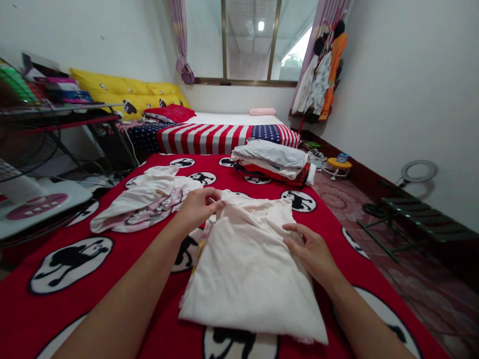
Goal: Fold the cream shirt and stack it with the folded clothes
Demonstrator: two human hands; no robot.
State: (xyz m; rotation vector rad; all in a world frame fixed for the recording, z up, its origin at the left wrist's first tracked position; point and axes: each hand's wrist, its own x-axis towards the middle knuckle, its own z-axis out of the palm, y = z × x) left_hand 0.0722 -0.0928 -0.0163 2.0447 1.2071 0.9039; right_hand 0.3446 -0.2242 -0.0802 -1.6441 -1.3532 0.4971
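Two bare hands on one pale garment

Nearest lies the white garment (258,284), spread on the red cover (127,304) with its wide edge toward the person and its narrower end far. A bit of pink shows under the near right corner, and a yellow patch along the left side, so the layers seem not quite matched; lining those edges up would keep the shape neat.

The hands are apart, one on each side. The right hand (312,251) rests at the right edge, fingers loosely spread; a light, flat touch there would steady the cloth without dragging it. Farther off, the left hand (200,204) has thumb and fingers close together at the far left corner; whether cloth is pinched between them I cannot tell. Soft creases run across the middle and gather near the far end, and easing them outward from the centre should work better than tugging one corner.

To the left, just beyond that hand, lies a rumpled white-and-pink garment (149,202). Farther, on the right, sits a stack of folded clothes (273,162), near the cover's far edge. Beyond stands a bed with striped bedding (209,138), under the window (249,45).
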